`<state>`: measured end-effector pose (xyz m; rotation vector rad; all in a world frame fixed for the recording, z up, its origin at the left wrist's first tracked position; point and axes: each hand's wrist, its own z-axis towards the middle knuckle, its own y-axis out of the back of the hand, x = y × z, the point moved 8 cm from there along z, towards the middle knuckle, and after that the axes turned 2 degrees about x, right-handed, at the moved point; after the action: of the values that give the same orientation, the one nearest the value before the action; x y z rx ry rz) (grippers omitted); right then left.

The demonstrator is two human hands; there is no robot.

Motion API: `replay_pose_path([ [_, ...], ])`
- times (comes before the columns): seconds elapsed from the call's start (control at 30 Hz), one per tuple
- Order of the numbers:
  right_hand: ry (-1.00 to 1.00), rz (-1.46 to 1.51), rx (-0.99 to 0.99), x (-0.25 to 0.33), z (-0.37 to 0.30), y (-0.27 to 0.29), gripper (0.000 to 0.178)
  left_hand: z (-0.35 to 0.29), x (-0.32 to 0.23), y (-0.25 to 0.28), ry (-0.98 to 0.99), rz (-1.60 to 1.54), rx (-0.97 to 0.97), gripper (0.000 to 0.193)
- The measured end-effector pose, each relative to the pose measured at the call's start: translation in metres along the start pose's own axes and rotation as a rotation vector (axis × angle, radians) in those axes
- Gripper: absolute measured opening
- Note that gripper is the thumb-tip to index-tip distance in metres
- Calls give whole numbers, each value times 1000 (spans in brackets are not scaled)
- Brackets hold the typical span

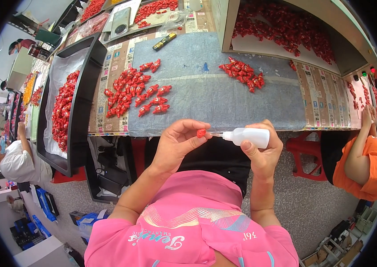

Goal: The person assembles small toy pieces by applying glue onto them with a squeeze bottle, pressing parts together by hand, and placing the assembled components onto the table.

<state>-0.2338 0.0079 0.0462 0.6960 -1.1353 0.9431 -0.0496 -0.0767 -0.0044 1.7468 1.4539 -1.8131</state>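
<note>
Between thumb and fingers of my left hand (180, 141) is a small red piece (201, 133), too small to make out in detail. A white squeeze bottle (251, 137) with a thin needle tip lies in my right hand (265, 151), fingers wrapped round it. The needle tip points left and reaches the red piece or stops right beside it. Both hands are held just in front of the table edge. On the blue-grey mat (188, 104) beyond them lie a larger pile of small red figures (130, 91) at left and a smaller pile of red figures (242, 73) at right.
A black tray (92, 66) of red pieces stands at the left. A shelf box (224, 26) with more red pieces rises at the back right. A black and gold cylinder (165, 41) lies on the mat. People sit at both sides; a red stool (306, 155) stands right.
</note>
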Motion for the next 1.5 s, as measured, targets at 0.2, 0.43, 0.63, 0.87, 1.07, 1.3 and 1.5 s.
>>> replay_pose_path([
  [0.2, -44, 80, -35, -8, 2, 3, 37, 1, 1, 0, 19, -3, 9, 23],
  [0.43, -187, -39, -93, -37, 26, -3, 33, -3, 1, 4, 75, -65, -22, 25],
  [0.63, -41, -238, 70, -40, 47, -29, 38, -6, 3, 7, 81, -122, -10, 29],
  [0.87, 103, -340, 118, -6, 69, -14, 31, -7, 1, 16, 68, -119, -48, 31],
  [1.07, 426, -883, -10, -24, 175, 40, 18, -7, -2, 12, 63, -131, -5, 30],
  [1.3, 122, -1070, -12, -77, 252, 55, 19, -14, 1, 15, 53, -162, -13, 30],
  [1.5, 172, -997, -41, -78, 240, 57, 17, -17, 1, 17, 71, -177, -35, 30],
])
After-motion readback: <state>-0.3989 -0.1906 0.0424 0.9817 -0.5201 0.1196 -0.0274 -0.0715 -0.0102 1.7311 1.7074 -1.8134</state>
